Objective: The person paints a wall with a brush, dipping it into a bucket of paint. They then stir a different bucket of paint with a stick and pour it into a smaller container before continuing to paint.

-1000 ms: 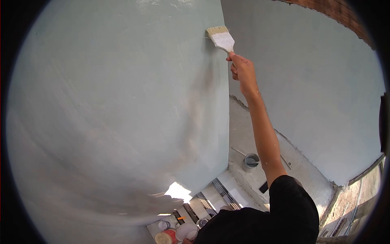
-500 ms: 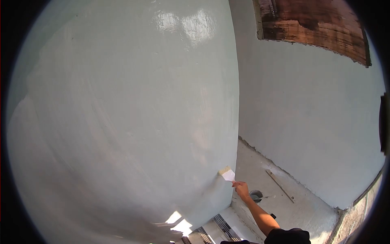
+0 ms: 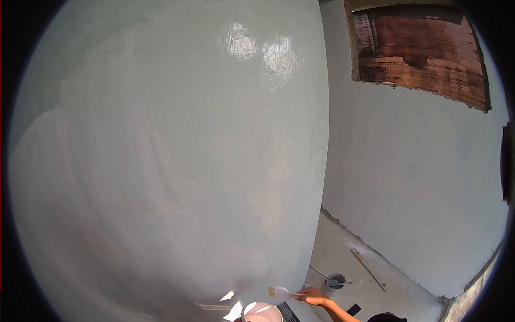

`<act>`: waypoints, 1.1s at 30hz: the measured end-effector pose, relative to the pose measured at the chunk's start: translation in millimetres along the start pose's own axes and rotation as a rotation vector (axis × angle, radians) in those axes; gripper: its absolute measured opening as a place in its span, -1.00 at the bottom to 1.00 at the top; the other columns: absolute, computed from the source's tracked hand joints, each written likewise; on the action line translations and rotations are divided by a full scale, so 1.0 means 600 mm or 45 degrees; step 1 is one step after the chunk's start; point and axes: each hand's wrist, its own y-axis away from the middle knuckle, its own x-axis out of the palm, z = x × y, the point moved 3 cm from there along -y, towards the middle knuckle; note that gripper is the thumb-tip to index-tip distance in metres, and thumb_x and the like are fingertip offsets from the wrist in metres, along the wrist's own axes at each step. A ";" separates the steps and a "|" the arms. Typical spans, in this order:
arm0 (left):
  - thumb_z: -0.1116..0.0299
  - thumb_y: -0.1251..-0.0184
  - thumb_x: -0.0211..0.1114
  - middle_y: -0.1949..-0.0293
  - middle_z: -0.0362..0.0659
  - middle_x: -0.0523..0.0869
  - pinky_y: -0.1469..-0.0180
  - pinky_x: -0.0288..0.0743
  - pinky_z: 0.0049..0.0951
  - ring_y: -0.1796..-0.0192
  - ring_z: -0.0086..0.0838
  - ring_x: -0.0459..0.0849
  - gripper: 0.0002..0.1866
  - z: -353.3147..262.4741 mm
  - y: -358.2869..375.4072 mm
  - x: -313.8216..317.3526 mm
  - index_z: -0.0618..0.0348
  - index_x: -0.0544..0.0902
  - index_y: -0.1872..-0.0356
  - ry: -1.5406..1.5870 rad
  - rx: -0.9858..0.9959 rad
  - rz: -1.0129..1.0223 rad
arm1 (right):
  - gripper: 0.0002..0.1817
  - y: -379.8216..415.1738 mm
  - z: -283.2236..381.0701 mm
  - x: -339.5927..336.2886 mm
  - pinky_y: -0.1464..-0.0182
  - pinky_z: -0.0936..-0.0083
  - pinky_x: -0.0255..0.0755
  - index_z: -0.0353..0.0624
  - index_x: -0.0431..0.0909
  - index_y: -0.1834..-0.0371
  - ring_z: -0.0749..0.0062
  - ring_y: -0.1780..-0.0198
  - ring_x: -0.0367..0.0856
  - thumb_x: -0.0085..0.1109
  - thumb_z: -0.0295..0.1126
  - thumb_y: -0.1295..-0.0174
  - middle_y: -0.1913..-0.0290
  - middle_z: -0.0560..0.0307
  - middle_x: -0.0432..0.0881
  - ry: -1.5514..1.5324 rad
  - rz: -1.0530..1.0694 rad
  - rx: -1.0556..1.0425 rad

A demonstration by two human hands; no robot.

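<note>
My right hand (image 3: 314,296) is closed around the handle of a wide, flat paintbrush (image 3: 279,292), its pale bristles pointing left. The brush is low beside the bottom of a pale grey-green wall (image 3: 230,161), which has glossy, wet-looking patches near the top and streaky brush marks lower down. Just below and left of the brush, a bucket (image 3: 243,313) of whitish-pink paint shows at the bottom edge, its lower part cut off by the frame. My left hand is out of sight.
A small grey pail (image 3: 336,280) with a tool across it stands on the concrete floor (image 3: 343,244). Nearby lies a thin straight strip (image 3: 369,270). A second wall (image 3: 407,177) meets the floor on the right, with a reddish-brown wooden panel (image 3: 421,59) set high in it.
My right hand and the paintbrush have moved down and left, away from the wall's right edge. The paint bucket has come into view at the bottom. The view has tilted up slightly.
</note>
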 end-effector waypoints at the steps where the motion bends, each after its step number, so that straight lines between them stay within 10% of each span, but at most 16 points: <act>1: 0.20 -0.09 0.29 0.34 0.03 0.69 0.25 0.52 -0.25 0.28 -0.33 0.61 -0.62 -0.090 0.026 -0.027 0.41 0.61 0.29 -0.042 0.165 -0.103 | -0.50 0.012 0.039 -0.012 0.13 0.35 0.53 -0.08 0.74 -0.05 0.26 0.21 0.69 0.40 -0.01 -0.13 0.21 0.02 0.78 0.057 0.069 0.011; 2: 0.22 0.21 0.49 0.42 0.02 0.70 0.24 0.54 -0.29 0.35 -0.23 0.68 -0.55 -0.108 0.020 -0.033 0.35 0.65 0.30 -0.121 -0.129 -0.067 | -0.51 0.021 0.064 -0.020 0.18 0.38 0.52 -0.10 0.77 0.01 0.30 0.27 0.69 0.43 -0.03 -0.07 0.29 0.02 0.77 0.082 0.048 0.035; 5: 0.35 0.14 0.45 0.31 -0.03 0.79 0.17 0.58 -0.32 0.29 -0.32 0.75 -0.57 -0.177 0.042 -0.020 0.31 0.71 0.15 0.165 0.053 -0.245 | -0.61 0.030 0.097 -0.019 0.45 0.48 0.46 -0.15 0.82 0.18 0.50 0.57 0.61 0.50 -0.16 0.04 0.61 0.10 0.66 0.013 -0.015 0.071; 8: 0.30 0.13 0.45 0.61 -0.08 0.51 0.43 0.38 -0.28 0.56 -0.25 0.45 -0.66 -0.228 0.050 -0.024 0.24 0.46 0.46 0.146 0.108 -0.273 | -0.68 0.038 0.107 -0.005 0.49 0.58 0.45 -0.32 0.79 0.23 0.58 0.54 0.61 0.48 -0.30 -0.02 0.56 0.12 0.69 -0.272 -0.072 0.200; 17: 0.61 0.05 0.31 0.56 -0.41 0.38 0.45 0.16 -0.62 0.48 -0.75 0.27 -0.76 -0.303 0.087 -0.054 0.21 0.37 0.53 0.579 0.067 -0.244 | -0.75 0.047 0.121 0.068 0.40 0.60 0.42 -0.31 0.67 0.20 0.69 0.49 0.54 0.43 -0.37 -0.16 0.57 0.28 0.62 -0.570 -0.539 0.125; 22: 0.64 0.04 0.30 0.56 -0.43 0.29 0.45 0.10 -0.65 0.49 -0.77 0.20 -0.72 -0.322 0.106 -0.061 0.13 0.32 0.54 0.543 0.014 -0.280 | -0.82 0.025 0.160 0.079 0.39 0.34 0.48 -0.22 0.55 0.32 0.10 0.55 0.61 0.30 -0.35 -0.20 0.59 -0.03 0.59 -0.154 -0.404 0.105; 33: 0.59 0.06 0.31 0.55 -0.42 0.21 0.46 0.02 -0.62 0.49 -0.74 0.15 -0.68 -0.338 0.125 -0.052 0.11 0.27 0.55 0.569 0.045 -0.385 | -0.77 -0.031 0.140 0.194 0.28 0.20 0.58 -0.26 0.64 0.18 -0.02 0.39 0.72 0.25 -0.32 -0.22 0.44 -0.15 0.71 -0.065 -0.216 0.037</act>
